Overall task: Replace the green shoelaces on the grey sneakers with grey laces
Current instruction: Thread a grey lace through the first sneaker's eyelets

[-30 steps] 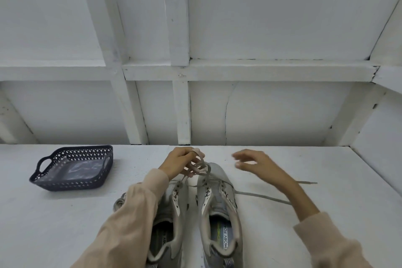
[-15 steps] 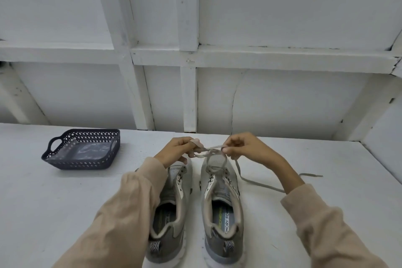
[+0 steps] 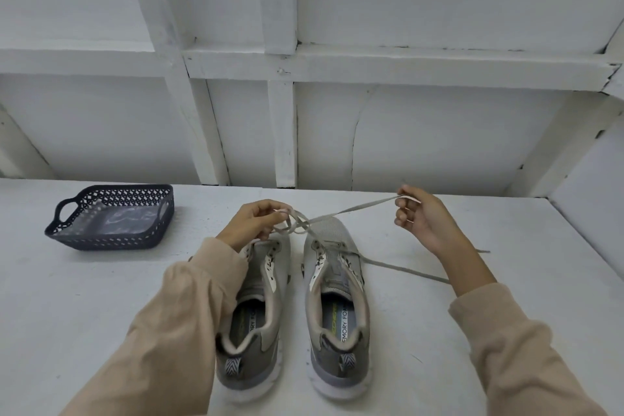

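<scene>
Two grey sneakers stand side by side on the white table, heels toward me: the left sneaker and the right sneaker. A grey lace runs from the right sneaker's eyelets up to both hands. My left hand pinches a loop of the lace above the gap between the toes. My right hand is raised to the right and pulls a strand taut. Another length of the lace trails on the table under my right forearm. No green lace shows.
A dark perforated plastic basket with handles sits at the back left of the table; clear plastic lies inside it. A white panelled wall rises right behind the table, and another wall closes off the right side.
My right hand took hold of the lace near my left hand, then drew it out to the right and up, stretching the strand. My left hand stayed on the loop.
</scene>
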A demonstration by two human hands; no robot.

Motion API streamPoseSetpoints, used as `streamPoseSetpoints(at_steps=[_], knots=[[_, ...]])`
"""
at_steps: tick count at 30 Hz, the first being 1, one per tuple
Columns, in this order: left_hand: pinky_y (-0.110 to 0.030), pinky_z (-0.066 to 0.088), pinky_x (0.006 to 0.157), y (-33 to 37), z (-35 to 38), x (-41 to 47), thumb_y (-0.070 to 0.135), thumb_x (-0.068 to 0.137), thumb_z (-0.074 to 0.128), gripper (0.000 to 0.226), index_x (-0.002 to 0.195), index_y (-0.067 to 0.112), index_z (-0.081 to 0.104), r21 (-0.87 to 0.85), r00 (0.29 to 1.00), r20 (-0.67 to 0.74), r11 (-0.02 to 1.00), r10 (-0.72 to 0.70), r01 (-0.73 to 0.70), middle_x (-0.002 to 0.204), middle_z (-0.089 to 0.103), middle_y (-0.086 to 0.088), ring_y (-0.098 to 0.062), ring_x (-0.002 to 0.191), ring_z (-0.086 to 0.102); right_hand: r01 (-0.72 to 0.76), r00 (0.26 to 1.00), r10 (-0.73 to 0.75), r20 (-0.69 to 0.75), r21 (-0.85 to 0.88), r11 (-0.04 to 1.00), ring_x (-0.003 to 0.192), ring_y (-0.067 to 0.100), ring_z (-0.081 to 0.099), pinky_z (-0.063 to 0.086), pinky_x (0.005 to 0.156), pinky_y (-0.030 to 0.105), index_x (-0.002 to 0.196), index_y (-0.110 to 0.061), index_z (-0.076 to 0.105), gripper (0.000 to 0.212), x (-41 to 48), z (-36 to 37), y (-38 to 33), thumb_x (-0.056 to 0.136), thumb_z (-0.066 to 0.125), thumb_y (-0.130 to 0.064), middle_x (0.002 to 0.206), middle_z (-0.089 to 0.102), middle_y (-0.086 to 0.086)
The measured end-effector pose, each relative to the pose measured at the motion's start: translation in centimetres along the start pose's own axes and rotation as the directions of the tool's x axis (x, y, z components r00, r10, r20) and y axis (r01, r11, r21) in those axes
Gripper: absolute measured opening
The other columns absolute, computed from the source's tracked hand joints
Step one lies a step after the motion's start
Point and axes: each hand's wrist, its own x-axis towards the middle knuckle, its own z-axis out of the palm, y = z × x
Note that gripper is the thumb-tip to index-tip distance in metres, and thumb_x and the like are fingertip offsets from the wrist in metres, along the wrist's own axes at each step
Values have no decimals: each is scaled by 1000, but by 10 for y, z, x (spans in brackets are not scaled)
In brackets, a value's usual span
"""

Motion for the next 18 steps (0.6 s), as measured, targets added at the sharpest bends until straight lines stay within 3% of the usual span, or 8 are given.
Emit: streamPoseSetpoints(at_steps=[5,10,15,18], knots=[[-18,34,45,-7,-8,5,9,95,53,14,87,13,64,-107,983,-174,993,-66,47,73,53,-3,-7,42,38,-37,985,58,-165,132,991,46,13,45,45,53,25,82,-13,56,15,4,-23,6,95,55,-20,62,52,0],[-20,32,48,-10,-7,2,16,99,46,21,91,4,61,-54,986,-163,998,-25,17,66,54,3,-11,42,37,10,974,-27,-224,-77,997,53,15,55,51,57,26,95,-7,63,10,-1,-28,12,93,60,-17,76,60,5],[-18,34,42,0,16,-2,20,102,40,27,102,6,64,17,989,-126,997,79,-77,72,59,-4,-26,58,38,78,997,-67,42,-373,925,65,16,59,51,59,25,108,-8,65,19,-18,15,15,92,63,-17,88,64,8],[-18,33,43,13,33,-6,23,102,38,29,98,13,65,31,989,-20,989,145,-145,72,62,-2,-27,63,41,178,959,-29,281,-519,836,74,10,62,51,66,25,114,-15,64,27,-28,51,21,88,70,-17,93,65,4]])
